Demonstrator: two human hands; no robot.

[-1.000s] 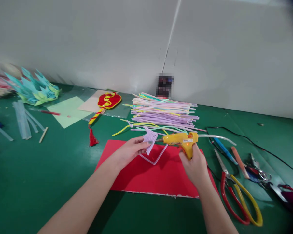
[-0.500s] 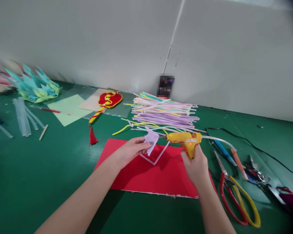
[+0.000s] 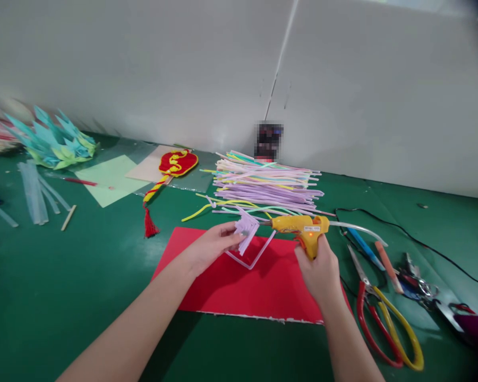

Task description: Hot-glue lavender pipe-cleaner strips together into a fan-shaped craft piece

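Note:
My left hand (image 3: pixel 212 244) pinches a small lilac piece of bent pipe cleaner (image 3: pixel 246 227), whose long stems hang down over a red sheet (image 3: pixel 239 289). In my right hand (image 3: pixel 321 270) I grip a yellow hot glue gun (image 3: pixel 300 226) by its handle; its orange light is on. The gun's nozzle points left, a short gap from the lilac piece. A clear glue stick (image 3: pixel 358 228) sticks out of the gun's back.
A heap of pastel pipe cleaners (image 3: pixel 266 183) lies behind the red sheet on the green table (image 3: pixel 63 286). Scissors with red and yellow handles (image 3: pixel 386 323), pliers and pens lie at right. Glue sticks (image 3: pixel 34 193), a teal paper flower (image 3: pixel 58 143) and a red tasselled ornament (image 3: pixel 175 164) lie at left.
The glue gun has drawn back a little to the right, away from the lilac piece. My left hand has barely moved.

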